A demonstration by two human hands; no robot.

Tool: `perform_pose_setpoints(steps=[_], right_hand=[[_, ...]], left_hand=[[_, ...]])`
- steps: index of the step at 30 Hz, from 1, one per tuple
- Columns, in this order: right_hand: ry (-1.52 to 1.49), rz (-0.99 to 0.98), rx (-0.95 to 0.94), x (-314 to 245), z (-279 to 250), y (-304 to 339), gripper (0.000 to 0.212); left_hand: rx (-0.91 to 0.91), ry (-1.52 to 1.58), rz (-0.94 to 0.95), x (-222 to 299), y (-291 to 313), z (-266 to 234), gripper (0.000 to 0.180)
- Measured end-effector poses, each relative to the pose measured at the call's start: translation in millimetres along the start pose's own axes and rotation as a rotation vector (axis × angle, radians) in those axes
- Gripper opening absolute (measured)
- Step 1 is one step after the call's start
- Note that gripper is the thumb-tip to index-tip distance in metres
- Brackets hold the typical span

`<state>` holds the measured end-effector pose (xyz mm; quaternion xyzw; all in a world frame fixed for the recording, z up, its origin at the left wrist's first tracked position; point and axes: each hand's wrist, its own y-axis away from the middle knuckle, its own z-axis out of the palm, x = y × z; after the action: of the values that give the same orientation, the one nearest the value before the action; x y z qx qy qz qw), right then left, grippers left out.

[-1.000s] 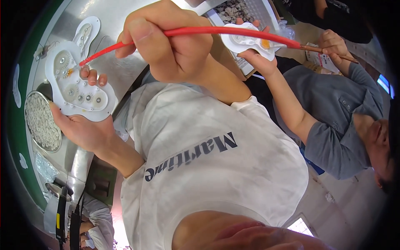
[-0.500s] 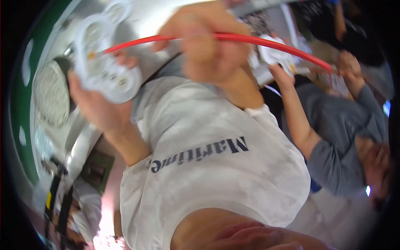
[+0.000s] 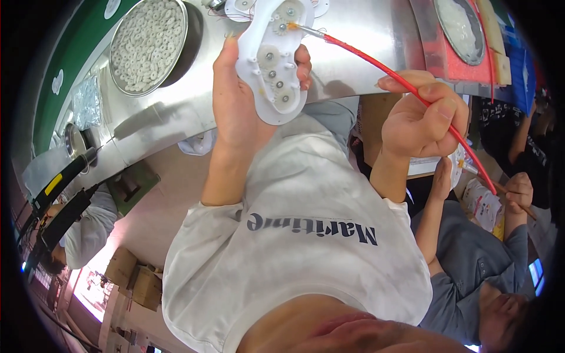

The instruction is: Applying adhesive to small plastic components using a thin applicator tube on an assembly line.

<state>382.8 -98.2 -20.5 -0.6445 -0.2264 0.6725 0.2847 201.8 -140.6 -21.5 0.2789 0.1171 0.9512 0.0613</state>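
My left hand (image 3: pixel 235 109) grips a white plastic housing (image 3: pixel 275 113) from its side, thumb on one edge and fingertips curling round the other. Several small pale gears (image 3: pixel 269 56) sit on metal pins inside it. My right hand (image 3: pixel 426 117) is closed round the long red handle of a thin brush (image 3: pixel 368 57), pinching it between thumb and fingers, with the handle's end sticking out below. At the brush's metal-collared tip, orange bristles touch or hover just over a gear near the far end of the housing; I cannot tell which.
A round metal bowl (image 3: pixel 186 44) full of small white gears stands on the steel table (image 3: pixel 359 35) at left. More white housings (image 3: pixel 235 10) lie at the far edge. A dish (image 3: pixel 482 50) of whitish translucent stuff sits far right. Close on my right, a co-worker's hand (image 3: pixel 518 191) holds a thin stick.
The view has shifted, so both hands and the housing appear farther right. My right hand was blurred by motion and is now sharp. Both hands keep their hold.
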Motion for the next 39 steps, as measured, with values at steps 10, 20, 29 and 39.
perform_pose_setpoints(steps=[10, 20, 29, 39], right_hand=[[-0.042, 0.021, 0.008, -3.0, 5.9, 1.1, 0.027], [-0.059, 0.005, -0.030, -0.5, 4.4, 0.3, 0.024], [-0.080, 0.096, 0.017, -2.5, 0.0, 2.1, 0.025], [-0.237, 0.236, 0.093, 5.2, -3.0, -6.3, 0.026]], left_hand=[[0.036, -0.090, 0.043, -5.5, 1.9, 2.5, 0.057], [0.053, -0.066, 0.051, -6.7, -1.4, -0.7, 0.055], [0.083, -0.075, 0.036, 2.2, -6.6, 0.0, 0.054], [0.080, -0.074, 0.029, 33.6, -20.6, -7.3, 0.060]])
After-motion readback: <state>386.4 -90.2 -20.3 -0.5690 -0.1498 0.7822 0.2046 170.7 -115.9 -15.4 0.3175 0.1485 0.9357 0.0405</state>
